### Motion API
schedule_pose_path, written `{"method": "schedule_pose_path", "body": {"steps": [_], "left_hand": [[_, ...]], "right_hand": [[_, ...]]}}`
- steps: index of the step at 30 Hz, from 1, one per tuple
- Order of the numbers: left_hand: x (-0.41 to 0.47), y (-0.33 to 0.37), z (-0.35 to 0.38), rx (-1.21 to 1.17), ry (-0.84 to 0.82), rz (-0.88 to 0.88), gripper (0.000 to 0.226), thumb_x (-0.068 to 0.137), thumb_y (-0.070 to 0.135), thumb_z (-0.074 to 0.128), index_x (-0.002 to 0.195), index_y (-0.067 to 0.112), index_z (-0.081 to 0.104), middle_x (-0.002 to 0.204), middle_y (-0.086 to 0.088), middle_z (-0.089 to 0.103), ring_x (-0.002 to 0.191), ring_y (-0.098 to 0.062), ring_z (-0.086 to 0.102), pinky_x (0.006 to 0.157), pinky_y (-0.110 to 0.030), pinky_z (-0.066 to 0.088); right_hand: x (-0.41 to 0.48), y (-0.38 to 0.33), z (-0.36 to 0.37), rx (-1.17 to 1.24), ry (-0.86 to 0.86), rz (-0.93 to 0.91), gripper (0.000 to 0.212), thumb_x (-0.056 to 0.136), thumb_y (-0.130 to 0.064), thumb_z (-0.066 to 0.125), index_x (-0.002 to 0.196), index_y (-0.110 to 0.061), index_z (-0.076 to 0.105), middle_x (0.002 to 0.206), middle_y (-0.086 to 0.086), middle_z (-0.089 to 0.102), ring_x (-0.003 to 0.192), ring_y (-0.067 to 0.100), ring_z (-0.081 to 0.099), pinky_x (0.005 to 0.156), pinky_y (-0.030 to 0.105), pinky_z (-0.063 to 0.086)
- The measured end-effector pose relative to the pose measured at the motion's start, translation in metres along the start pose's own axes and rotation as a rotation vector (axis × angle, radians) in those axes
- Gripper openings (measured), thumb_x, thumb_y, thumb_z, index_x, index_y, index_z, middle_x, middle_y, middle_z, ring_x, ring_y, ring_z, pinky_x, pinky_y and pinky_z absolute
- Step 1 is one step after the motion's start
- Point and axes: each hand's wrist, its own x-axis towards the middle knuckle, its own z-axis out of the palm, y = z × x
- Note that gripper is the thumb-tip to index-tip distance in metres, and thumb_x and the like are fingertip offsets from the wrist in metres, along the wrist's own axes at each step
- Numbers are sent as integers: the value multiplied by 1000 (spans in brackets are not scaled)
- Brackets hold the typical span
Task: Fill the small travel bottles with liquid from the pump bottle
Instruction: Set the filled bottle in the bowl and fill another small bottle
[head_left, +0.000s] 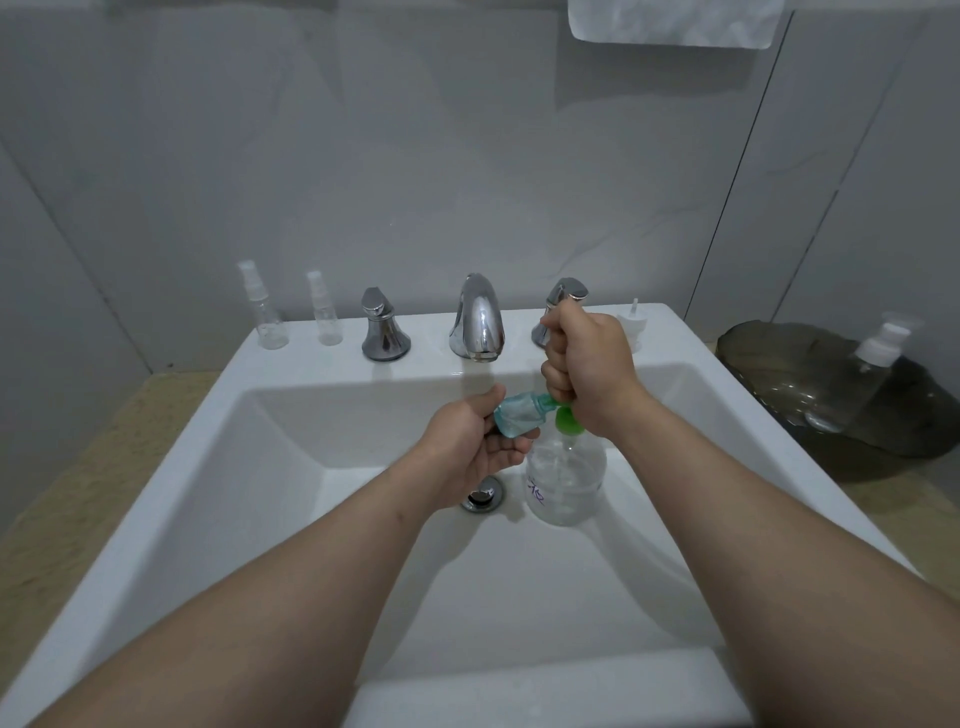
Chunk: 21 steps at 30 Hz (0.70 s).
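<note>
– Teal bottle (517, 420), position?

– Held in the left hand (467, 441), pinched between thumb and fingers, palm up. It is tilted, mouth towards the green nozzle (546, 400) that sticks out from under the right hand (587, 358). Mouth and nozzle look touching or just beside each other; I cannot tell which.

– Right hand?

– Closed in a fist round the pump head. The head itself is hidden inside the fist. The pump bottle (566, 478) stands directly below that hand, in the sink (291, 353) basin, just right of the drain (483, 494).

– Step in hand?

– Judged: pumping into the first small bottle. How full it is cannot be read through the tinted plastic.

– Next move calls for?

– Likely a straight push down, with the left hand keeping the mouth under the nozzle. A sideways slip would send liquid into the basin.

– Remaining work?

– Two clear spray bottles (262, 306) (324, 309) stand capped on the ledge, well to the left of the left hand. Both look empty. A loose white sprayer top (632, 322) sits just beyond the right hand.

– Any writing?

– Blue handwritten marks (536, 491) on the pump bottle's wall, not legible. No brand visible anywhere.
</note>
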Motion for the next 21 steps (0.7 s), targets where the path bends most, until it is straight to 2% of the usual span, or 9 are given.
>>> {"method": "schedule_pose_path", "body": {"steps": [7, 13, 17, 21], "left_hand": [[-1, 1, -1, -1, -1, 0, 42, 109, 33, 43, 111, -3, 64, 78, -15, 73, 52, -16, 61, 55, -24, 52], [0, 4, 1, -11, -2, 36, 40, 108, 32, 43, 104, -1, 65, 75, -15, 73, 49, -16, 60, 58, -26, 52], [0, 4, 2, -23, -7, 46, 40, 108, 33, 44, 105, -1, 64, 76, -16, 73, 49, -16, 60, 54, -25, 52], [0, 4, 1, -23, -13, 39, 41, 108, 33, 44, 106, -2, 65, 76, -15, 73, 49, -16, 60, 52, -24, 53]], "right_hand": [[0, 0, 0, -11, -9, -4, 47, 95, -10, 47, 56, -25, 26, 49, -4, 16, 42, 15, 9, 45, 21, 12], [-2, -7, 2, -26, -20, -36, 53, 94, -10, 46, 49, -29, 24, 50, -3, 14, 45, 15, 8, 48, 24, 9], [-2, -13, 2, -23, -39, -56, 55, 93, -11, 46, 46, -28, 24, 50, -4, 14, 48, 16, 8, 50, 27, 8], [-3, -12, 3, -32, -54, -65, 57, 93, -11, 46, 44, -28, 24, 50, -3, 15, 47, 16, 9, 46, 23, 12]]}}
